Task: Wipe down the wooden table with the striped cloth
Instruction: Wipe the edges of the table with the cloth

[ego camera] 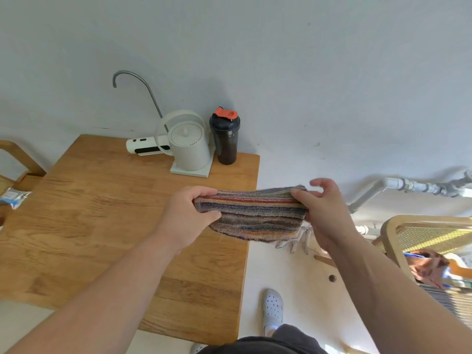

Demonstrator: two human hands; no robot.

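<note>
Striped cloth (251, 213) being held folded in air over right edge of wooden table (107, 213), gripped at its ends by left hand (186, 215) and right hand (324, 213). White kettle (187, 146), dark shaker bottle (225, 136) being kept at far right corner.

Home dining corner: wooden table (102, 213) against white wall; at its far edge, white kettle (189, 144), shaker bottle (225, 139); cane chair (429, 236) beside.

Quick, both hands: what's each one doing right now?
Left hand: closed on the left end of the striped cloth.
Right hand: pinching the cloth's right end, some fingers loose.
</note>
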